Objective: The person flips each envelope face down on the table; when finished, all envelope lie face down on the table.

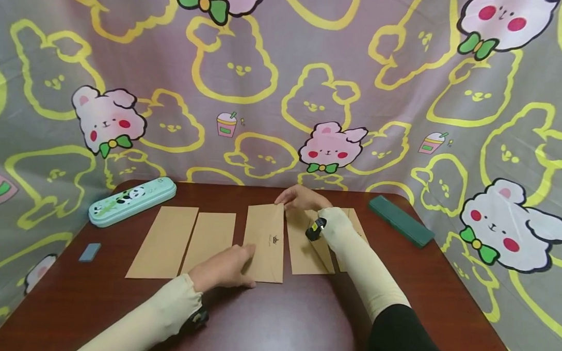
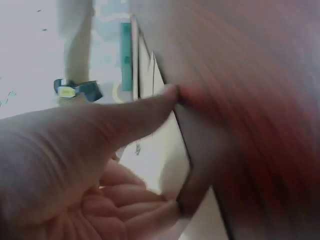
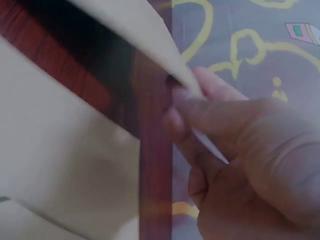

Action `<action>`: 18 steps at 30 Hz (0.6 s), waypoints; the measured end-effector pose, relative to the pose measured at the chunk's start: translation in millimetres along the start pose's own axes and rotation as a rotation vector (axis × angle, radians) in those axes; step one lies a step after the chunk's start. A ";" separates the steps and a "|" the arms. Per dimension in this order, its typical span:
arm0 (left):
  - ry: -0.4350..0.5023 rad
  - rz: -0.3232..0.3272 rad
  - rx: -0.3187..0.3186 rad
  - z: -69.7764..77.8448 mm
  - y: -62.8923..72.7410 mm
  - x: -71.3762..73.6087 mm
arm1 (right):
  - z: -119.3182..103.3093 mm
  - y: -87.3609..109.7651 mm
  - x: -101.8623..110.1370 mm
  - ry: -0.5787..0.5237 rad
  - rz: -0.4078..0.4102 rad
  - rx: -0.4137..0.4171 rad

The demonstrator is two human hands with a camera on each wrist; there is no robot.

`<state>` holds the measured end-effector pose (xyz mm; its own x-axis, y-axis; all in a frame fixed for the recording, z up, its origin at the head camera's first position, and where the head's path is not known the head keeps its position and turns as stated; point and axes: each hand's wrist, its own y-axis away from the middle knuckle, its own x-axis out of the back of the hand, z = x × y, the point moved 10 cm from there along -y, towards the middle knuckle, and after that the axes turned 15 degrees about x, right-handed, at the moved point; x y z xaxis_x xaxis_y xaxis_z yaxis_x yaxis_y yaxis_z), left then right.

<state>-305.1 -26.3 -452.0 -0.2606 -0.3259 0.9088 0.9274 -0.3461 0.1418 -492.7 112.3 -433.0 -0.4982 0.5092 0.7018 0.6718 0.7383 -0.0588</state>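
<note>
Brown paper envelopes lie in a row across the table. On the middle envelope, which bears a small crown print, both hands are at work. My right hand pinches its far right corner between thumb and fingers; in the right wrist view that envelope is raised off the tabletop. At its near left corner is my left hand, the thumb along the near edge and the fingers against the left edge. The left wrist view shows the thumb and fingers fairly straight around this corner.
Two envelopes lie on the left, and two more on the right, partly under the right arm. A panda pencil case and a small blue block are at the left. A green case lies far right.
</note>
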 end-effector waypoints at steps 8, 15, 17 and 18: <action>0.124 0.017 -0.063 3.2 11.7 5.4 | -25.2 -11.2 -7.8 -0.199 0.027 0.134; 0.190 0.049 -0.128 10.8 20.5 7.5 | -45.1 -31.4 -25.4 -0.321 0.026 0.131; 0.213 0.058 -0.126 11.5 22.0 6.2 | -46.4 -34.1 -29.0 -0.316 0.036 0.111; 0.223 0.064 -0.109 10.1 22.8 5.7 | -46.9 -35.1 -30.5 -0.312 0.040 0.104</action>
<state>-282.7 -27.2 -439.6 -0.2658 -0.5320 0.8039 0.9129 -0.4070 0.0325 -475.4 50.1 -419.0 -0.6274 0.6379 0.4466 0.6429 0.7479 -0.1651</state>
